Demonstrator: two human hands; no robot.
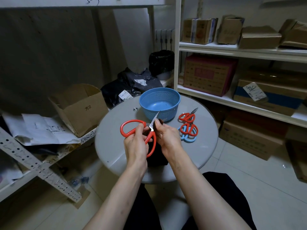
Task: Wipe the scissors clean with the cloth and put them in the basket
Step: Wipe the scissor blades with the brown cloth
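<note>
Head view, looking down at a small round grey table (116, 146) in the middle of the frame. The left hand (136, 143) is curled tight around a pair of big red-handled scissors (150, 138); fingers wrap the handle near the pivot, one red loop sticks out to the left and the other runs down past the wrist. The blades point up and to the right, tip ending just in front of the basket wall.

The right hand (167, 135) is closed too, pinching a dark cloth (157, 156) against the blade right by the pivot. A bit of the cloth pokes out above the thumb, and the rest hangs down between the two wrists onto the table. It's very dark, so I can't tell how it's folded.

The blue basket (172, 97) sits at the far edge of the table, just above center of frame, with nothing inside that I can see. To its right on the tabletop there's a smaller pair of red scissors (186, 117), and just below those another red pair (189, 129) lying on top of a light blue pair (189, 139), only partly visible.

Left side of the frame has an open cardboard box (78, 107) with papers next to it. Right side is white shelving (232, 50) loaded with more cardboard boxes.
</note>
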